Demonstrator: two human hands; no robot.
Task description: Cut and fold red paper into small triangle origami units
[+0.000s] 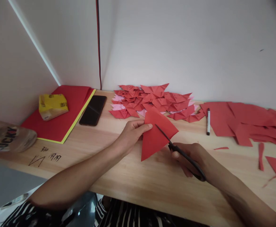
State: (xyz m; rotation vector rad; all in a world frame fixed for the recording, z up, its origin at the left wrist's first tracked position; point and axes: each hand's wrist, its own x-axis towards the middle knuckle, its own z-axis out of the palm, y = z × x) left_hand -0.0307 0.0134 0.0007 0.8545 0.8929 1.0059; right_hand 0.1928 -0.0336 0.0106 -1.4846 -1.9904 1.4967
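My left hand (134,130) pinches the left edge of a red paper piece (155,138), its thumb lying on the front face. The paper is held up over the table, with a pointed lower corner and a pointed right corner. In my right hand (191,157) are black-handled scissors (186,157), fingers wrapped around the handles. The scissor blades reach up and left across the paper's face from its right edge. Whether the blades are apart cannot be made out. Just behind the paper lies a heap of folded red and pink paper pieces (154,101).
Flat red sheets (237,119) and a marker (208,121) lie right, with red scraps (261,156) nearer. Left are a phone (92,110), red and yellow paper (55,126), a yellow packet (53,105) and a clear cup (15,138). A wall (187,47) stands behind the wooden table (128,179).
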